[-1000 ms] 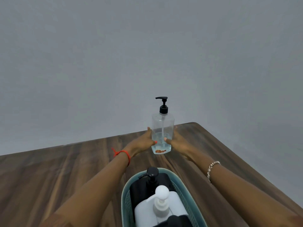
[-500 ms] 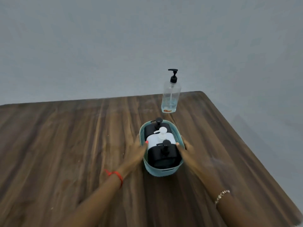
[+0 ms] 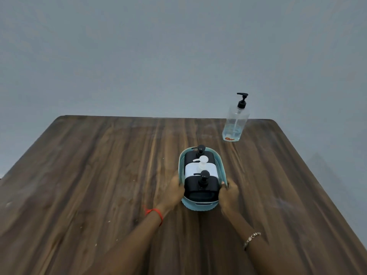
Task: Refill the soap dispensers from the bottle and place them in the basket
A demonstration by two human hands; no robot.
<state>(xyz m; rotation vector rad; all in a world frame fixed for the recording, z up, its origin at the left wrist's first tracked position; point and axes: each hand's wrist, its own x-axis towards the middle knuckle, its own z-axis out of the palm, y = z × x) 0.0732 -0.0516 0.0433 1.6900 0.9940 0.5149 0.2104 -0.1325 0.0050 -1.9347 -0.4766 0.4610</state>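
A teal oval basket [image 3: 202,205] stands in the middle of the wooden table. Three pump dispensers sit upright in it in a row: a black one [image 3: 201,188] nearest me, a white one [image 3: 201,169] in the middle, a black one [image 3: 200,155] at the far end. My left hand [image 3: 174,190] grips the basket's left side and my right hand [image 3: 228,193] grips its right side. A clear refill bottle [image 3: 236,124] with a black pump stands at the table's far right, a little bluish liquid at its bottom.
The dark wooden table [image 3: 99,175] reaches to a plain grey wall at the back. Its right edge runs diagonally down toward the lower right corner, its left edge toward the lower left.
A second ago both hands held the clear bottle at the far right of the table. They have let it go, drawn back and taken the basket by its sides. The view has tilted down.
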